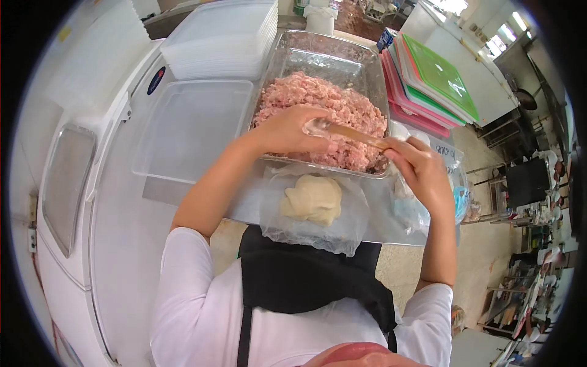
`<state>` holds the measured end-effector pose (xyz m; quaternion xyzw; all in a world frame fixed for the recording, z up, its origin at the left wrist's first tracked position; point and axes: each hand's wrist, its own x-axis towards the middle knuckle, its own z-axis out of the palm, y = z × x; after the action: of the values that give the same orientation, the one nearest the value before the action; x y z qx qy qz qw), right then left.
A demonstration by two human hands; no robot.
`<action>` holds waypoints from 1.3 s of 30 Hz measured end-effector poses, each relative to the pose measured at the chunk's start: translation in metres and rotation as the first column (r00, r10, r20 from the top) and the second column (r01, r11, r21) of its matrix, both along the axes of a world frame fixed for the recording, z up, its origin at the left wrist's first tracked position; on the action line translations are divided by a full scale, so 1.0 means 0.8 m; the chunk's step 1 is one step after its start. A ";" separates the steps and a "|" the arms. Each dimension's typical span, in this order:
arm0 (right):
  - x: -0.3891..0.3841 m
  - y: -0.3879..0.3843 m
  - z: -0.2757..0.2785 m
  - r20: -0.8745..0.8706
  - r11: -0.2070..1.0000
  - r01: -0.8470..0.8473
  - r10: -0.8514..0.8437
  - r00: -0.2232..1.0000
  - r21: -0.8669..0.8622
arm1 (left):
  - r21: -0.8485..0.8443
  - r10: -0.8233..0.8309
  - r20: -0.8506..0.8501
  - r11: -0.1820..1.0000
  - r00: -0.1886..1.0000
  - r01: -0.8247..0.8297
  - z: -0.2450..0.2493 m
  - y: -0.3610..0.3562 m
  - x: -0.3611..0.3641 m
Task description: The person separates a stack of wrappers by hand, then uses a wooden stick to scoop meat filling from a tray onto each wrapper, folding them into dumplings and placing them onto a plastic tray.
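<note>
My left hand [292,130] is curled over the near part of a clear tub [324,50] of pink minced meat [309,88]. A small pale dough wrapper [316,127] lies in its fingers, mostly hidden by them. In my right hand [418,163] is a flat wooden spatula [358,135], gripped near one end, its other end reaching the wrapper. Close to me, in front of the tub, a stack of pale dough wrappers [313,199] rests on a crinkled plastic bag [275,214].
Left of the tub sits a translucent lidded container [192,125], with a stack of similar containers [220,40] behind it. Coloured trays or lids [437,76] are piled at the right. Below them lies a plastic bag with writing [449,162]. A white freezer [67,183] borders the left side.
</note>
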<state>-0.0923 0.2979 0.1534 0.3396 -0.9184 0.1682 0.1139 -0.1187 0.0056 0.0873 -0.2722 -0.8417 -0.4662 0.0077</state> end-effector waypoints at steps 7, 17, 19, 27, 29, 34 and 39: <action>0.015 -0.006 0.014 -0.062 0.996 0.089 -0.089 0.994 -0.005 | 0.123 0.059 -0.027 0.991 0.998 -0.055 0.002 0.008 0.006; -0.025 -0.007 -0.080 0.336 0.937 0.087 0.034 0.941 -0.339 | -0.033 0.160 -0.063 0.986 0.985 -0.162 -0.017 -0.051 -0.048; -0.038 0.006 -0.106 0.531 0.878 0.192 0.081 0.843 -0.438 | 0.083 0.141 0.136 0.985 0.981 -0.154 -0.007 -0.101 -0.055; -0.050 0.025 -0.148 0.701 0.665 0.445 0.168 0.693 -0.600 | -0.185 0.503 0.036 0.852 0.863 -0.489 -0.095 -0.253 -0.087; -0.052 0.026 -0.149 0.699 0.650 0.445 0.191 0.689 -0.616 | -0.238 0.520 0.043 0.835 0.853 -0.497 -0.114 -0.250 -0.097; -0.050 0.022 -0.145 0.712 0.657 0.460 0.169 0.682 -0.597 | -0.197 0.654 -0.026 0.739 0.756 -0.645 -0.133 -0.208 -0.113; -0.047 0.019 -0.145 0.701 0.638 0.475 0.146 0.698 -0.606 | -0.194 0.662 -0.040 0.729 0.748 -0.656 -0.145 -0.195 -0.133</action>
<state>-0.1303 0.3129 0.0376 0.0774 -0.7632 0.6346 -0.0941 -0.2249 -0.1506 -0.0287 0.0519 -0.9249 -0.3525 0.1323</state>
